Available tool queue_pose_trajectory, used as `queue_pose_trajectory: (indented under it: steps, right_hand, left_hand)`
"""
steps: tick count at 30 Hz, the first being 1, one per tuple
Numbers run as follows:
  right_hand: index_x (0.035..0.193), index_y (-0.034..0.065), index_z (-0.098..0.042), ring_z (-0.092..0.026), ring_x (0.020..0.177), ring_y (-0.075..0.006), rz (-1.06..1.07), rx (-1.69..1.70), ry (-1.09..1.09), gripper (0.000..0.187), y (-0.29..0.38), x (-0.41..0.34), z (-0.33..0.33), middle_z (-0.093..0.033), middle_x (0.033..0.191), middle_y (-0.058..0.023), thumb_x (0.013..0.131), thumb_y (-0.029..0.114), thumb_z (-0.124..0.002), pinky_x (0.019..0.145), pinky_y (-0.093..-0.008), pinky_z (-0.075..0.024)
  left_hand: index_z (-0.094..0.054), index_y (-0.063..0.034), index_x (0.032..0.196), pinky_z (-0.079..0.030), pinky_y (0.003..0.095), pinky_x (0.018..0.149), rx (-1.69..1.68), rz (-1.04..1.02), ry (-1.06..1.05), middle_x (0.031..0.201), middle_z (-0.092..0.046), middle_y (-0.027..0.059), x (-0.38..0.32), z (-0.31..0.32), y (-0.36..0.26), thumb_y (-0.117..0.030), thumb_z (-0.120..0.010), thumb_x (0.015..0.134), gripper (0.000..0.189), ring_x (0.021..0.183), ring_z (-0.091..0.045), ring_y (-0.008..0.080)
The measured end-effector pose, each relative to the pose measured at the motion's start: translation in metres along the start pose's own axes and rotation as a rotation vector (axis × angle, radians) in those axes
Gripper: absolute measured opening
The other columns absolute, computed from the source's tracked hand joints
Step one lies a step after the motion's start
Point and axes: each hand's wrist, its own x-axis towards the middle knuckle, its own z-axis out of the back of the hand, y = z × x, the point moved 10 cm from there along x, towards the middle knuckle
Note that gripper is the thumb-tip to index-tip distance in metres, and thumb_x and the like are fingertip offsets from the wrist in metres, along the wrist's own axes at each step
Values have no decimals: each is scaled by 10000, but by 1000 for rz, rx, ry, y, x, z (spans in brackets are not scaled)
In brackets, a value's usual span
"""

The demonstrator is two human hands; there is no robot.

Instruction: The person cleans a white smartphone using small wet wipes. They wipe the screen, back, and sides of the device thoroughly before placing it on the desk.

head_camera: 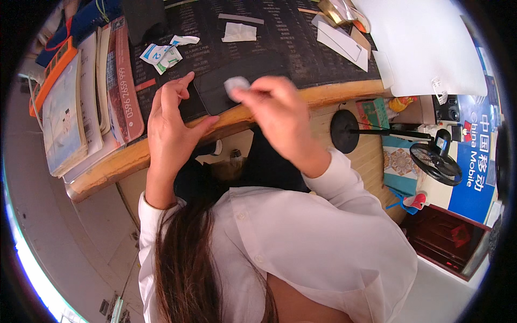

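Note:
A dark flat panel, seemingly a smartphone or its glass (216, 93), lies on the black desk mat (242, 50) near the desk's front edge. My left hand (169, 111) spans its left end, with the thumb by the near corner and a fingertip by the far one; whether they press on it I cannot tell. Above the panel, my right hand (278, 109) pinches a small white wipe or pad (237, 85), blurred by motion. Torn sachets (161, 56) lie beyond my left hand. Farther back is an unfolded white square of thin material (239, 32).
Books and magazines (80, 105) stand along the left, beside an orange power strip (54, 74). White card pieces (341, 46) lie at the back right. The worn wooden desk edge (343, 93) runs before me. A black fan (436, 157) stands on the floor at right.

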Motion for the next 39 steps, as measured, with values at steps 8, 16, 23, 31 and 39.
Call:
queue_pose_trajectory:
  steps: [8,16,23,31,39]
  right_hand:
    - [1259,-100,-677,-599,992,-248,180,-127,216,478,50,11,-40,-585,1101,-101,795,13,-700,851,-327,-554]
    - [1132,-126,-705,-577,927,-233,145,-327,261,390,26,29,-72,-579,951,-79,810,93,-677,761,-297,-549]
    - [882,-13,-635,-625,813,-354,-210,-297,8,191,-54,26,-23,-599,868,-153,1010,129,-637,689,-429,-552]
    - [1060,-41,-708,-596,890,-312,-220,-613,-59,179,-45,18,43,-587,939,-126,930,75,-667,772,-423,-541]
    - [1218,-80,-682,-572,895,-228,20,-119,184,424,28,9,-58,-550,934,-75,829,90,-689,755,-336,-532]
  left_hand:
    - [-599,9,1244,-551,386,851,25,-22,-22,1143,-663,122,1,1,-1,-46,-933,617,712,953,-623,296]
    - [-594,7,1216,-547,393,868,10,39,-27,1184,-691,133,-1,0,5,-24,-934,591,712,976,-633,305]
    - [-390,-60,1001,-524,382,1019,92,23,92,1397,-664,208,2,-6,4,-72,-949,690,640,1233,-637,323]
    - [-502,-3,1068,-539,380,913,38,-1,-17,1256,-703,145,0,0,5,-66,-961,610,652,1012,-636,326]
    - [-500,-13,1050,-531,380,928,18,20,0,1237,-709,132,0,-4,10,-46,-921,634,593,1043,-628,313]
